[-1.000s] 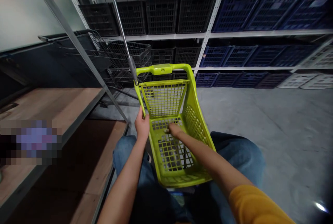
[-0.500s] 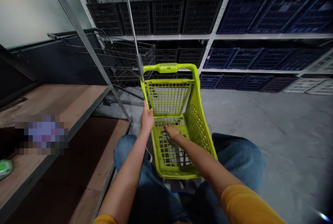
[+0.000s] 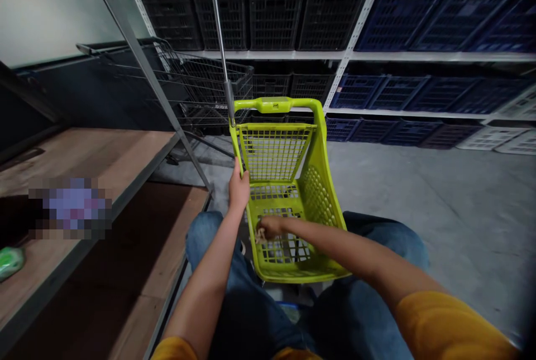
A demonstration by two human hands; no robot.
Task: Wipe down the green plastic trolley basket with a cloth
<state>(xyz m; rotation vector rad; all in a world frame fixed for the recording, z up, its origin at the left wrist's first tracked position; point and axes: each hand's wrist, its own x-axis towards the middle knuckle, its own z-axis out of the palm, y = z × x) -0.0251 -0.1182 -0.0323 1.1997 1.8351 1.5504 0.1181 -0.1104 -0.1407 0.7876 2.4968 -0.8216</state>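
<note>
Between my knees stands a lime-green shopping cart (image 3: 324, 181) with a slatted plastic basket. My left hand (image 3: 239, 188) is wrapped around its left side rim, below the metal pole (image 3: 218, 19) fixed by the handle. Down inside the basket, my right hand (image 3: 272, 227) is closed on a crumpled beige cloth (image 3: 260, 234). The cloth presses against the lower left part of the basket, near the left wall. Part of the cloth is hidden by the fingers.
To the left is a wooden-topped shelf (image 3: 104, 145) with a metal frame, holding a blurred-out item and a green-and-white packet (image 3: 10, 262). A dark wire cart (image 3: 201, 78) stands behind. White racks hold black crates (image 3: 274, 19) and blue crates (image 3: 402, 19).
My right hand has moved toward me along the basket floor and slightly left, with the beige cloth now showing. My left hand keeps its hold on the rim. The view has shifted slightly.
</note>
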